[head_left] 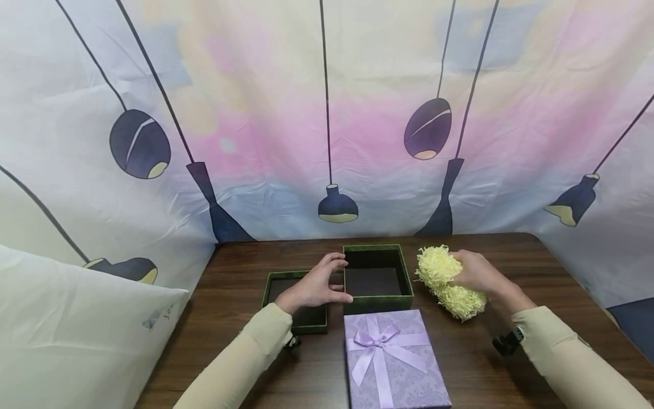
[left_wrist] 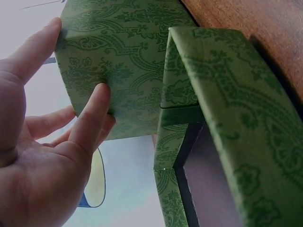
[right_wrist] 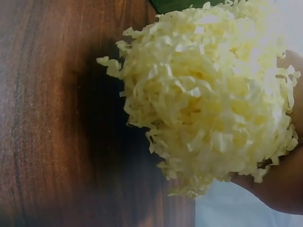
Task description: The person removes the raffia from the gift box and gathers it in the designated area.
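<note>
A green patterned box base (head_left: 378, 304) with a dark inside stands without its lid near the far edge of the table. My left hand (head_left: 319, 282) spans its left side, thumb at the near corner and fingers toward the far one. In the left wrist view the fingertips (left_wrist: 101, 92) rest against the patterned wall. To the right of the box, my right hand (head_left: 477, 272) grips a clump of pale yellow shredded paper (head_left: 438, 266) above the table. More shredded paper (head_left: 463, 303) shows just below and in front of that clump. The paper hides most of the right fingers.
The green box lid (head_left: 309, 329) lies hollow side up under my left forearm. A lilac gift box (head_left: 398, 363) with a ribbon bow sits in front of the green box. The wooden table (head_left: 245, 255) ends at a printed curtain (head_left: 276, 142). A white cloth (head_left: 76, 329) hangs at left.
</note>
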Available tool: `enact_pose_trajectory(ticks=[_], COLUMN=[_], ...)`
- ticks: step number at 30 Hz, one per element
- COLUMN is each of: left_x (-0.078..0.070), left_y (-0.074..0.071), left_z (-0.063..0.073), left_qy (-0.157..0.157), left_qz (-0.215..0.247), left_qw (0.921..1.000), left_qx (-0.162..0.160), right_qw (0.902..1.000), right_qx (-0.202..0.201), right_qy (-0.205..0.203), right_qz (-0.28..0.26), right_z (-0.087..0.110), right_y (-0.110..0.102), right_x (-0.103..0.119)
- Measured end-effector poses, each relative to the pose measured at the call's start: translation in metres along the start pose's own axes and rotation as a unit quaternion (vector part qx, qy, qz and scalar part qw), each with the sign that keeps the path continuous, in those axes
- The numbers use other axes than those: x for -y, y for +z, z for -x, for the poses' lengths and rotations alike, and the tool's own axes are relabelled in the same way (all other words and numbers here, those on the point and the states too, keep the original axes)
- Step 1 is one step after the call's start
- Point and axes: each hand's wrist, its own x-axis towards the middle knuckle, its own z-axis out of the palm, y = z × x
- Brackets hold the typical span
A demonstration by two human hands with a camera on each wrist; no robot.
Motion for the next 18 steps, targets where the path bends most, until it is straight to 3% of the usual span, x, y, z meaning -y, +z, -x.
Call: enact_pose_trajectory(ticks=[6,18], left_x=[0.0001,-0.0001], left_y=[-0.0011,0.0005], left_z=[-0.0009,0.0003], left_qy=[-0.001,-0.004], left_qz=[0.000,-0.002], left_qw=[1.0000,1.0000], left_qx=[-0.002,-0.001], right_qw=[0.9991,0.9983], right_qx=[0.000,0.020], right_qy=[-0.020,-0.007], right_qz=[0.038,0.055], right_z=[-0.0019,0.0001], right_y=[0.0008,0.0074], right_x=[-0.0006,-0.0043])
